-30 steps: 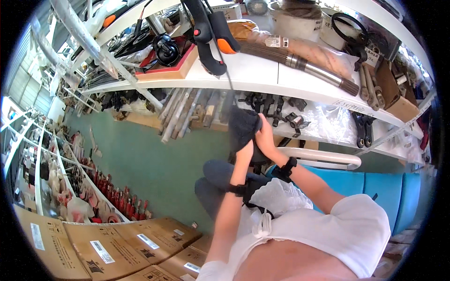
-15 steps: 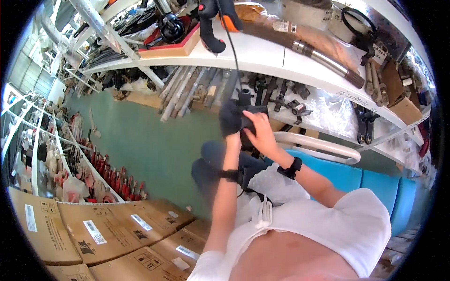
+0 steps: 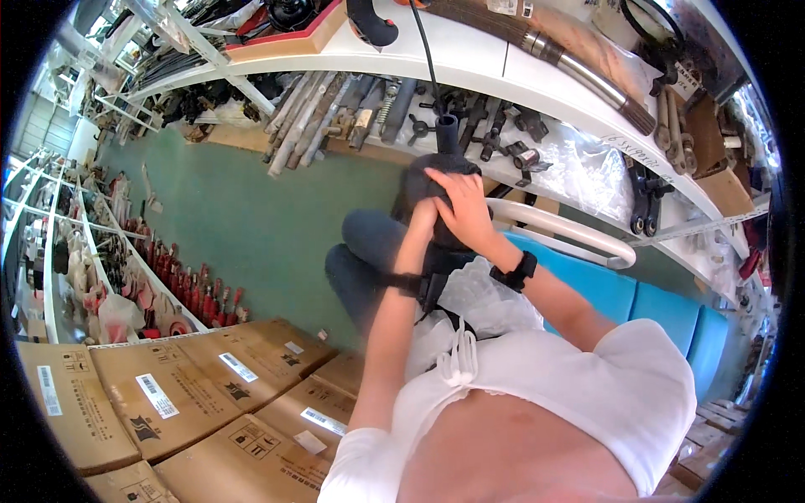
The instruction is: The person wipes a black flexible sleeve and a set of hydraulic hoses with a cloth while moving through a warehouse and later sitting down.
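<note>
Both hands are on a soft-looking, dark, bulky bundle (image 3: 426,173) held over my lap; I cannot make out its kind. A short black tube (image 3: 447,134) stands up from its far side. My right hand (image 3: 461,201) presses across the top of the bundle, its thumb toward the other hand. My left hand (image 3: 424,211) grips the bundle's near left side, its fingers mostly hidden by the bundle. A thin black cable (image 3: 426,52) comes down to the tube's open end; whether it goes inside or passes behind I cannot tell.
Ahead, a white shelf (image 3: 470,77) bears a splined metal shaft (image 3: 587,77) and a black curved handle (image 3: 371,25). Metal rods (image 3: 306,117) and dark joint parts lie on the lower shelf. Cardboard boxes (image 3: 197,394) stand at left, a blue seat (image 3: 579,281) with a pale armrest (image 3: 570,235) at right.
The view has shifted, so the shelf sits higher in the picture. My right hand has moved up over the dark bundle, and the black tube now shows more plainly.
</note>
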A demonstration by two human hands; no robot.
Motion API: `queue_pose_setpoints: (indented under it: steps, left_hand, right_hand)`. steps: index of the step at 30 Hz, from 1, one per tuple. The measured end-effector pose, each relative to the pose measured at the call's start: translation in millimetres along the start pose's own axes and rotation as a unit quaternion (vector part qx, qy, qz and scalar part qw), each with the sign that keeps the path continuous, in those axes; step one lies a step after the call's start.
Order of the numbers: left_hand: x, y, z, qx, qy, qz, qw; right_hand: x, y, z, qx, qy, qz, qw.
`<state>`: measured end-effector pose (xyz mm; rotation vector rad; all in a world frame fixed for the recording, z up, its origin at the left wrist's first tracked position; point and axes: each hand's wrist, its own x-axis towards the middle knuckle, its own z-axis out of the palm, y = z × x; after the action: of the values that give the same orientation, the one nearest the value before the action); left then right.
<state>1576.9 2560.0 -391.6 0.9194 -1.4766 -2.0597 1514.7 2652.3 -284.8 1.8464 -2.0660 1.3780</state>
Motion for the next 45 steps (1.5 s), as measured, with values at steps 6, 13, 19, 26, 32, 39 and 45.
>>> queue_pose_setpoints:
  steps: [6,13,19,26,32,39,45]
  left_hand:
    - [21,-43,-10,0.252,-0.043,0.144,0.956]
    - [-46,102,82,0.229,0.023,0.107,0.967]
    - [27,149,107,0.253,0.042,0.359,0.897]
    - [130,136,72,0.423,0.148,0.523,0.725]
    - [138,169,39,0.574,0.071,0.316,0.752]
    - [142,186,36,0.658,0.064,0.304,0.686]
    - [114,166,36,0.630,0.061,0.269,0.727]
  right_hand:
    - [-5,21,-21,-0.018,-0.017,-0.071,0.997]
    - [2,43,-79,-0.103,0.135,0.040,0.985]
    - [79,71,-99,-0.205,0.180,0.133,0.953]
    - [144,116,-54,-0.300,0.100,0.078,0.945]
    - [180,107,-24,-0.237,0.056,0.053,0.968]
    - [184,114,-16,-0.253,0.084,0.046,0.963]
    - [193,119,-16,-0.214,0.041,0.065,0.974]
